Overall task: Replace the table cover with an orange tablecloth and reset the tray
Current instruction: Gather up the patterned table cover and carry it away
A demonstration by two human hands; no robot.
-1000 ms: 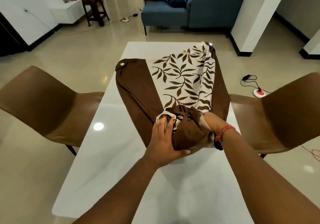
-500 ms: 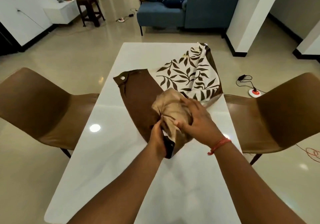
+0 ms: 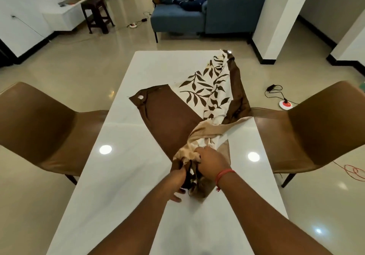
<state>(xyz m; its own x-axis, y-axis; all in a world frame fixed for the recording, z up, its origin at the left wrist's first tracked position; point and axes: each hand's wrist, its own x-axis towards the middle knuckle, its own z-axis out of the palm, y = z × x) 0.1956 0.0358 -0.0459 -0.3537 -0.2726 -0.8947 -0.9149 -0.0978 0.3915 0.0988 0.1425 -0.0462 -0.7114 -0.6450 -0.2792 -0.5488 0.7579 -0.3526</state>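
Note:
A brown table cover [image 3: 169, 120] with a cream leaf-print middle lies partly gathered on the glossy white table [image 3: 122, 175]. Its near end is bunched into a wad between my hands, showing a shiny beige underside. My right hand [image 3: 212, 161] grips the top of the bunch. My left hand [image 3: 178, 179] holds the bunch from the left and below, its fingers partly hidden under the fabric. The far end of the cover trails toward the table's far right corner. No orange tablecloth or tray is in view.
Two brown leather chairs [image 3: 45, 128] [image 3: 316, 124] flank the table left and right. Beyond it stand a blue sofa [image 3: 207, 15] with a person's legs on it, a dark stool [image 3: 97, 15], a white pillar [image 3: 276, 17], and cables with a plug on the floor [image 3: 284, 102].
The cover has been pulled nearer and bunched tighter; its far part slid toward the right. Both hands moved toward me with the wad, and more bare table shows.

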